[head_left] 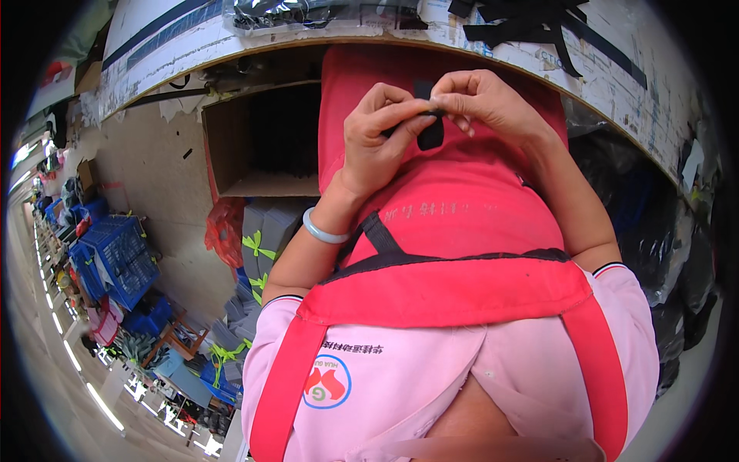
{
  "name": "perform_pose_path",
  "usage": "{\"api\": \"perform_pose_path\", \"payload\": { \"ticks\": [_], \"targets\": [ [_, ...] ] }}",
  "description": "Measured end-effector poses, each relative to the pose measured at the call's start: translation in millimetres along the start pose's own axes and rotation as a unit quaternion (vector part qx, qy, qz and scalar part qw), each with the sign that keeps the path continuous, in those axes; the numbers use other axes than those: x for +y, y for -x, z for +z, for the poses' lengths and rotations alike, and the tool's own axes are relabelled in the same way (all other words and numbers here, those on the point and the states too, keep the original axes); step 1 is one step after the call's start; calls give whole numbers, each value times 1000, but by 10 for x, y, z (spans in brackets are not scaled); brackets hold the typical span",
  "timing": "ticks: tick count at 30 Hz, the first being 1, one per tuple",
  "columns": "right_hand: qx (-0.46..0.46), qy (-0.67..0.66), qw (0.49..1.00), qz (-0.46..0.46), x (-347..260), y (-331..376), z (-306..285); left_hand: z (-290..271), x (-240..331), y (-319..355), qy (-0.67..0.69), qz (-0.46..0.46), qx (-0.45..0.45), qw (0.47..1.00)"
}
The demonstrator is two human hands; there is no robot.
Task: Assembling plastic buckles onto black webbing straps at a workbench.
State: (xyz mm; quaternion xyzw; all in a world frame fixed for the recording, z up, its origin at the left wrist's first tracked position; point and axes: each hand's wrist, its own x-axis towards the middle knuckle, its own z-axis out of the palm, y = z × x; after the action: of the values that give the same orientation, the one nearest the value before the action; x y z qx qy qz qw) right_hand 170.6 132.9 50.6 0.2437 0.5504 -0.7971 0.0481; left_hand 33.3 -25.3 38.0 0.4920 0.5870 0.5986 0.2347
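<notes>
Both hands are pinching a small black strap [429, 131] at twelve o'clock: left hand [377, 135] steadying it, right hand [481, 104] gripping its top end, above the red apron [462, 223]

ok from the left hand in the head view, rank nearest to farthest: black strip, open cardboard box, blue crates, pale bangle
1. black strip: pinched at the left hand, its fingertips meeting those of the right hand.
2. pale bangle: on the left wrist, just below the hand.
3. open cardboard box: to the left, under the table edge.
4. blue crates: far left, on the floor.
</notes>
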Motion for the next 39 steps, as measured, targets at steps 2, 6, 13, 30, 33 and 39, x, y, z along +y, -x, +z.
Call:
{"api": "perform_pose_path", "payload": {
  "ticks": [2, 6, 13, 30, 33, 39],
  "targets": [
    [-17, 70, 997, -10, -65, 17, 6, -2, 33, 22, -2, 12, -4, 1000],
    [103, 138, 973, -151, 33, -23, -24, 5, 57, 18, 12, -14, -8, 1000],
    [91, 67, 984, -138, 54, -31, 65, 5, 43, 48, 31, -31, -14, 999],
    [1, 186, 967, -176, -220, -297, 430, -10, -101, 207, 417, -412, 87, 805],
    [-35, 376, 900, -219, -59, -167, 330, -42, -162, 236, 394, -407, 22, 824],
    [43, 387, 874, -291, 63, -136, 283, -22, -209, 129, 470, -467, -21, 749]
  ]
}}
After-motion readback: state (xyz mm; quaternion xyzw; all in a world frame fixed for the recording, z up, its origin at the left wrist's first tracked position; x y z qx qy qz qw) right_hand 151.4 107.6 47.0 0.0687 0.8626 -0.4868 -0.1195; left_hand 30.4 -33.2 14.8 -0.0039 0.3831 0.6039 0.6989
